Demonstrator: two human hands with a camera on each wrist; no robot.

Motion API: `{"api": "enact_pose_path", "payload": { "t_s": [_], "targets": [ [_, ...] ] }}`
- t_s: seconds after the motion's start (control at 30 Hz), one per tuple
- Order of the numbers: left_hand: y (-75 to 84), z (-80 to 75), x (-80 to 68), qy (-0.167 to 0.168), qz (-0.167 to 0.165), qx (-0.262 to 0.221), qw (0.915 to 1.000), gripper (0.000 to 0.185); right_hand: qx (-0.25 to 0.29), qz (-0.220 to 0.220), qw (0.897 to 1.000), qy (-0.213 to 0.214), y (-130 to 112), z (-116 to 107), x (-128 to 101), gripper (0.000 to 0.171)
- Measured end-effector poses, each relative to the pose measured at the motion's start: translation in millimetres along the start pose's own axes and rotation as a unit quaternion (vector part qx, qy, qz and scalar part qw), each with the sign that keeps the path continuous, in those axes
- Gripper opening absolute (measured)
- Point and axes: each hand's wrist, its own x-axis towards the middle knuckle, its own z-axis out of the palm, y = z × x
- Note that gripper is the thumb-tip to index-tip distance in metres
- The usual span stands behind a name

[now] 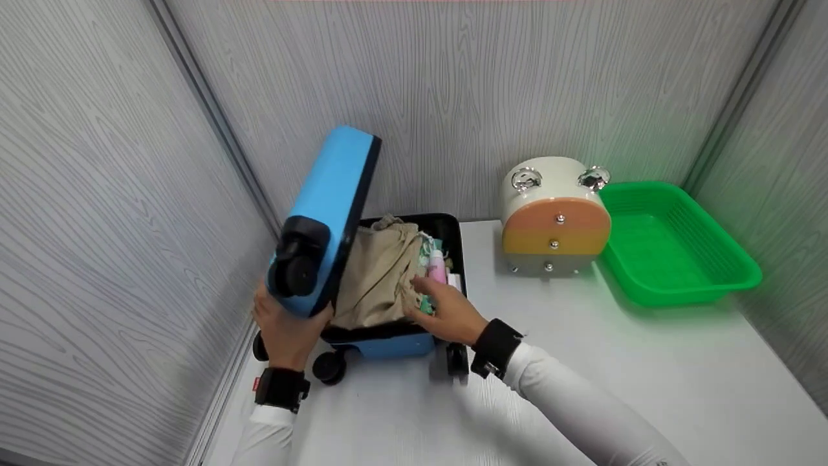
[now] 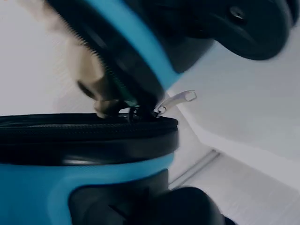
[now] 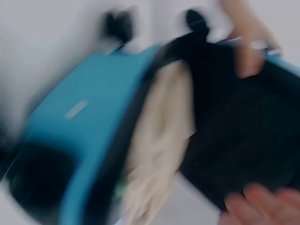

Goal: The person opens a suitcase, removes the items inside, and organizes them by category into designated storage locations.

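A small blue suitcase (image 1: 396, 347) with black wheels lies with its lid (image 1: 330, 175) tilted up on the left. My left hand (image 1: 288, 330) grips the lid's lower edge beside a wheel, the thumb over its black inner side. Inside the case are a beige drawstring bag (image 1: 378, 275), a pink tube (image 1: 437, 266) and some green-patterned items, partly hidden. My right hand (image 1: 447, 312) is over the case's front right edge, fingers apart and close to the beige bag. In the left wrist view a zipper pull (image 2: 177, 101) hangs at the hinge side.
To the right stands a rounded cabinet (image 1: 556, 226) with small drawers and shiny round ornaments on top. A green plastic basket (image 1: 673, 291) sits beside it at the far right. Grey wood-grain panels (image 1: 440, 97) enclose the white table (image 1: 582, 375) at the back and sides.
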Motion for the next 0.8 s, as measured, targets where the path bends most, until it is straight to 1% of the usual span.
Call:
{"api": "enact_pose_path", "payload": {
  "t_s": [0.07, 0.13, 0.17, 0.2, 0.27, 0.33, 0.43, 0.5, 0.6, 0.67, 0.73, 0.8],
  "targets": [
    [1.0, -3.2, 5.0, -0.004, -0.061, -0.034, 0.9976, 0.111, -0.079, -0.002, 0.997, -0.016, 18, 3, -7, 0.046],
    [-0.1, -5.2, 10.4, 0.000, -0.102, -0.062, 0.9929, 0.114, -0.138, -0.014, 0.990, -0.027, 33, 6, -14, 0.027],
    [-0.8, -6.1, 12.7, 0.004, -0.117, -0.073, 0.9904, 0.115, -0.163, -0.023, 0.986, -0.029, 39, 8, -17, 0.021],
    [-1.5, -6.7, 15.2, 0.007, -0.124, -0.079, 0.9891, 0.116, -0.184, -0.032, 0.982, -0.028, 44, 9, -20, 0.019],
    [-3.5, -7.4, 19.4, 0.013, -0.129, -0.088, 0.9877, 0.117, -0.212, -0.050, 0.976, -0.019, 50, 11, -25, 0.023],
    [-5.1, -8.4, 23.5, 0.015, -0.130, -0.090, 0.9873, 0.117, -0.229, -0.067, 0.971, -0.005, 53, 12, -28, 0.024],
    [-6.3, -10.5, 28.6, 0.010, -0.150, -0.096, 0.9839, 0.120, -0.238, -0.065, 0.969, 0.007, 55, 11, -32, 0.015],
    [-8.6, -12.5, 31.0, 0.005, -0.172, -0.114, 0.9784, 0.121, -0.244, -0.060, 0.968, 0.012, 57, 9, -35, 0.012],
    [-14.4, -17.4, 31.5, -0.002, -0.213, -0.147, 0.9659, 0.120, -0.250, -0.059, 0.966, 0.021, 61, 4, -40, 0.012],
    [-19.9, -21.0, 30.7, -0.004, -0.234, -0.162, 0.9586, 0.116, -0.253, -0.062, 0.965, 0.030, 64, 0, -43, 0.013],
    [-26.5, -24.7, 29.0, -0.010, -0.249, -0.168, 0.9538, 0.112, -0.256, -0.062, 0.964, 0.038, 68, -4, -46, 0.015],
    [-33.9, -27.1, 26.4, -0.015, -0.257, -0.162, 0.9524, 0.108, -0.261, -0.061, 0.963, 0.043, 71, -7, -49, 0.016]
  ]
}}
